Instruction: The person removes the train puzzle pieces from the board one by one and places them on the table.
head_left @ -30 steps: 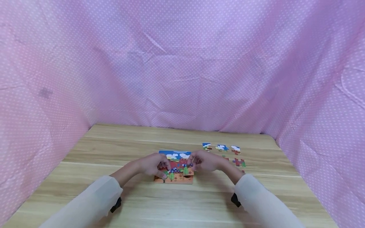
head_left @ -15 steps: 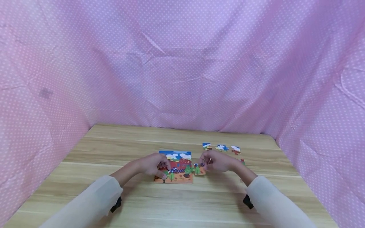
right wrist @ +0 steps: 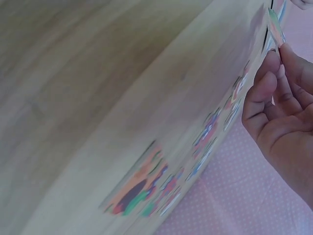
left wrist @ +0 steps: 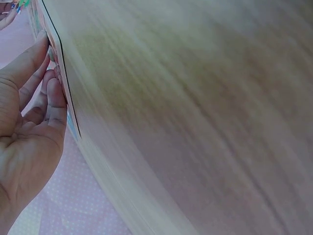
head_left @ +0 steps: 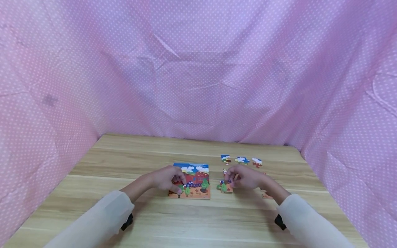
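A jigsaw puzzle board (head_left: 195, 196) with a farm-like picture of sky, clouds, a red building and a blue tractor lies on the table. My left hand (head_left: 168, 179) rests on its left part, thumb and fingertips touching the picture; the left wrist view shows that hand (left wrist: 32, 112) with loosely bent fingers against the board's face. Right of the board, my right hand (head_left: 245, 177) pinches an orange and green puzzle piece (head_left: 226, 187) between thumb and fingers. In the right wrist view the piece (right wrist: 275, 27) is seen nearly edge-on, tilted off the table.
Loose puzzle pieces (head_left: 242, 160) lie in a row behind my right hand. Others lie partly hidden under that hand and wrist, including an orange piece (head_left: 266, 195). The wooden table (head_left: 186, 224) is backed by a pink dotted cloth (head_left: 198, 86).
My right hand has moved right, carrying the puzzle piece from above the board's right edge to beside the board. The left hand has stayed in place on the board.
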A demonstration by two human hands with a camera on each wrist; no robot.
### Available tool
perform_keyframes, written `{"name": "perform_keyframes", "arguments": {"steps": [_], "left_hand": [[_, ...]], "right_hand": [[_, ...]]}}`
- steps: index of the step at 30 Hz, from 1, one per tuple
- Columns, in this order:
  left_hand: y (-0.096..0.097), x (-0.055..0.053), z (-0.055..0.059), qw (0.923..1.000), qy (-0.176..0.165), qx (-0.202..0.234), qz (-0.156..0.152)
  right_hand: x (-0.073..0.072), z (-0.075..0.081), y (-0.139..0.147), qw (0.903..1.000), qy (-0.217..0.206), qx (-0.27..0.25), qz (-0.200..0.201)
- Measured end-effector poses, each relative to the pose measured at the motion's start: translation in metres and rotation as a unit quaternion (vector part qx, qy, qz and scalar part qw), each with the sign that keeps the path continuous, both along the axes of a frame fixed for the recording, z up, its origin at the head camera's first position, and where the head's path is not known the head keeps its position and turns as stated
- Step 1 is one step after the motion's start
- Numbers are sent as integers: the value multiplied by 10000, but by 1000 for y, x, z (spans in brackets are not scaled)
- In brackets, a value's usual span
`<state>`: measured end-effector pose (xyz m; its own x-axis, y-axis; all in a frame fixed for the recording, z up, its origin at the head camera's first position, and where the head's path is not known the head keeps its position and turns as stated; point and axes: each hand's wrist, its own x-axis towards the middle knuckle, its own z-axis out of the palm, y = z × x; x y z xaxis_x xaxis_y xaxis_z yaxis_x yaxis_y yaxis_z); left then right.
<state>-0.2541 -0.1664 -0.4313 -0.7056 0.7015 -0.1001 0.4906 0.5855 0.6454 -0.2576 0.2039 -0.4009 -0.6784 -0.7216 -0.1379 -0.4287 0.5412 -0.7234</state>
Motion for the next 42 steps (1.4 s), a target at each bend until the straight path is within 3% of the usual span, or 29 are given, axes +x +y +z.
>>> {"name": "perform_keyframes", "arguments": {"steps": [9,22,36,42], "left_hand": [[-1,-2,-3,10000,-40,51,-37],[-1,0,-1,9999,-93,-10,54],[0,1,-1,9999,-127,-8,82],[2,1,0,9999,-34,-79,68]], "right_hand": [[6,-1,19,9999,29,-70,111],[10,-4,50,9996,-277,-63,-5],[17,-11,63,9994,-167,207,-219],[18,-12,66,9986,175,410,-283]]}}
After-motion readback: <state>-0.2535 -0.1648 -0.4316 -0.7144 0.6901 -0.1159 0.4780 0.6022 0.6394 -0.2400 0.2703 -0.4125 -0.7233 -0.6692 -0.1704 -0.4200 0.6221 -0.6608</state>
